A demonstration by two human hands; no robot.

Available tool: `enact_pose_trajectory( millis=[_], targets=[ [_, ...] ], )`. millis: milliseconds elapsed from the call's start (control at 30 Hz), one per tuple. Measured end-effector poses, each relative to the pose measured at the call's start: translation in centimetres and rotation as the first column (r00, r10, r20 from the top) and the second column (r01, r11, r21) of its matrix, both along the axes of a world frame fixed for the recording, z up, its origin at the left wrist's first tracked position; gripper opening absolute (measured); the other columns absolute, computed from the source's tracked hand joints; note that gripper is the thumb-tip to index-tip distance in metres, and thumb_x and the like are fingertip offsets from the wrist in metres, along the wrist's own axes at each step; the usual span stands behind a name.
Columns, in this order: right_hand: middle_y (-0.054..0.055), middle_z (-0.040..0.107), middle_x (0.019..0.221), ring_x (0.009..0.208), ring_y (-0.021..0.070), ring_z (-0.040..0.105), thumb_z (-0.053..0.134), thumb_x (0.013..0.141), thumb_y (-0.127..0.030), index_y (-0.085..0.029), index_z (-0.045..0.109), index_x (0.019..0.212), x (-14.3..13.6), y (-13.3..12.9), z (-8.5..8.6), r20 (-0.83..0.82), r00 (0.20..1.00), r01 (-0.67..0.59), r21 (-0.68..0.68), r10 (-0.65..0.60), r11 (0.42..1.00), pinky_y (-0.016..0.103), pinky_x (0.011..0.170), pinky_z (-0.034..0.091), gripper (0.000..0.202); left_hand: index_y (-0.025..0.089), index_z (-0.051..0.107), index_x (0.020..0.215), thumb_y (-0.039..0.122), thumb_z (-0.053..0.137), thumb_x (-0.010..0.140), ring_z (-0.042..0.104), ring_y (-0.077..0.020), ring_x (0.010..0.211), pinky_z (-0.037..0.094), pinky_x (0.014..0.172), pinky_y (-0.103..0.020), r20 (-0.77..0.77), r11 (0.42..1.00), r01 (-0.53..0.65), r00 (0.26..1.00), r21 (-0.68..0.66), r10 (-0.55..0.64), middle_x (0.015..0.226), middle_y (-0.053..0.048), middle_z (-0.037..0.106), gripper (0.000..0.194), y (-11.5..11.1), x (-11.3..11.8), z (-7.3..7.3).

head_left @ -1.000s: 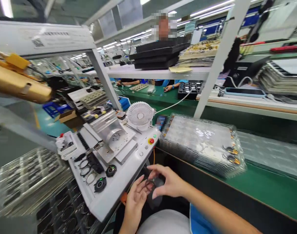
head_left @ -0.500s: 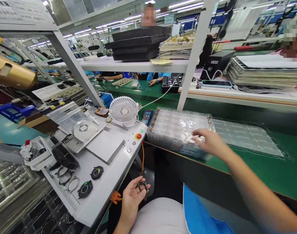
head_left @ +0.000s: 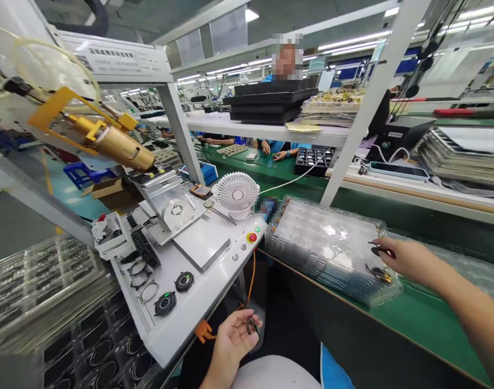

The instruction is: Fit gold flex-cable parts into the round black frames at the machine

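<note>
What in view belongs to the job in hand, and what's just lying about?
Likely the job:
dark ring, held in the left hand
small dark part, pinched in the right hand
clear tray stack, by that hand

Apparently just lying about:
white fan
cardboard box
blue stool

I see the bare right hand (head_left: 407,261) pinching a small black part (head_left: 384,252) at the right end of the clear plastic tray stack (head_left: 312,232); left of that stack, the bare left hand (head_left: 237,337) holds a thin dark ring (head_left: 249,329).
</note>
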State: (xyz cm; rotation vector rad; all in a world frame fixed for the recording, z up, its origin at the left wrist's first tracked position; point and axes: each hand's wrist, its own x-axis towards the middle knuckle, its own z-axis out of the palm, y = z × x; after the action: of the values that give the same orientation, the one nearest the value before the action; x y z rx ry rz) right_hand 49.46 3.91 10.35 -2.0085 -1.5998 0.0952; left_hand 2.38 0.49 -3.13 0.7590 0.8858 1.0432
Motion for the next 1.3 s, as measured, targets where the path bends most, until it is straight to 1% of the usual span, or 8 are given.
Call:
enact_pose_trajectory(
  millis=[133,267,333,600,733,933,1100,1300],
  targets=[
    [0.009,0.071,0.083,0.063,0.0235,0.067,0.062,0.088,-0.039,-0.024,0.069,0.125,-10.1,-0.9,-1.3,-0.357,0.889,-0.3,0.021,0.287,0.954,0.036,0.059,0.054,0.04,0.018,0.073,0.118,0.036,0.1,0.058,0.075,-0.0269,0.097,0.056,0.086,-0.037,0.033,0.979,0.196,0.98,0.06,-0.198,0.109,-0.016,0.077,0.068,0.2,0.1,0.8],
    [0.008,0.063,0.103,0.056,0.0145,0.064,0.056,0.096,-0.04,-0.022,0.068,0.125,-23.0,-0.9,-4.4,-0.752,0.453,-0.638,0.101,0.478,0.763,0.031,0.051,0.057,0.036,0.022,0.063,0.136,0.032,0.101,0.056,0.074,-0.0264,0.098,0.056,0.078,-0.033,0.046,0.926,0.335,0.937,0.173,-0.347,0.131,-0.019,0.068,0.089,0.1,0.3,3.2],
    [0.005,0.06,0.095,0.059,0.0142,0.063,0.056,0.098,-0.036,-0.022,0.072,0.119,-27.0,-0.4,-5.4,-0.757,0.388,-0.621,0.207,0.526,0.756,0.029,0.052,0.056,0.03,0.022,0.06,0.139,0.03,0.1,0.059,0.074,-0.0256,0.098,0.055,0.08,-0.033,0.068,0.932,0.305,0.944,0.198,-0.323,0.122,-0.017,0.071,0.09,0.1,-0.1,4.2],
    [0.007,0.069,0.094,0.078,0.0178,0.068,0.062,0.097,-0.015,-0.023,0.075,0.095,-29.4,0.6,-6.8,-0.439,0.452,-0.619,0.473,0.777,0.627,0.027,0.062,0.054,0.015,0.031,0.059,0.141,0.035,0.099,0.059,0.076,-0.024,0.094,0.055,0.074,-0.029,0.162,0.974,0.165,0.968,0.153,-0.189,0.146,-0.014,0.055,0.092,-0.9,-2.6,5.3],
    [0.01,0.067,0.104,0.087,0.0197,0.068,0.057,0.099,-0.019,-0.021,0.066,0.088,-29.3,1.0,-5.9,-0.373,0.415,-0.728,0.412,0.83,0.548,0.03,0.069,0.054,0.014,0.02,0.067,0.132,0.038,0.098,0.061,0.076,-0.0229,0.09,0.053,0.077,-0.028,0.184,0.991,0.102,0.976,0.088,-0.117,0.108,-0.012,0.075,0.079,-0.4,-2.6,5.2],
    [-0.002,0.061,0.061,0.052,0.015,0.056,0.06,0.094,-0.026,-0.023,0.05,0.082,-31.2,9.1,-2.7,-0.774,0.462,-0.557,0.128,0.434,0.821,0.026,0.051,0.044,0.016,0.015,0.065,0.133,0.038,0.097,0.062,0.075,-0.0227,0.088,0.052,0.08,-0.03,0.109,0.996,-0.012,0.994,0.089,0.002,0.088,-0.009,0.078,0.081,0.5,-3.0,5.6],
    [-0.005,0.058,0.051,0.039,0.0123,0.048,0.065,0.09,-0.023,-0.022,0.047,0.082,-33.9,15.9,-2.0,-0.863,0.462,-0.44,-0.023,0.205,0.898,0.024,0.042,0.041,0.02,0.016,0.058,0.142,0.04,0.096,0.063,0.073,-0.0232,0.09,0.052,0.074,-0.029,0.065,0.986,0.004,0.998,0.167,-0.015,0.095,-0.012,0.079,0.091,-0.4,-3.7,5.4],
    [-0.009,0.054,0.051,0.035,0.0107,0.042,0.081,0.081,-0.045,-0.022,0.051,0.092,-32.6,11.6,-4.2,-0.86,0.479,-0.381,-0.022,0.177,0.924,0.022,0.036,0.035,0.039,0.017,0.045,0.153,0.034,0.093,0.07,0.073,-0.0242,0.094,0.057,0.079,-0.034,-0.172,0.954,-0.012,0.983,0.298,0.066,0.134,-0.024,0.068,0.098,-1.9,-4.8,5.4]
  ],
)
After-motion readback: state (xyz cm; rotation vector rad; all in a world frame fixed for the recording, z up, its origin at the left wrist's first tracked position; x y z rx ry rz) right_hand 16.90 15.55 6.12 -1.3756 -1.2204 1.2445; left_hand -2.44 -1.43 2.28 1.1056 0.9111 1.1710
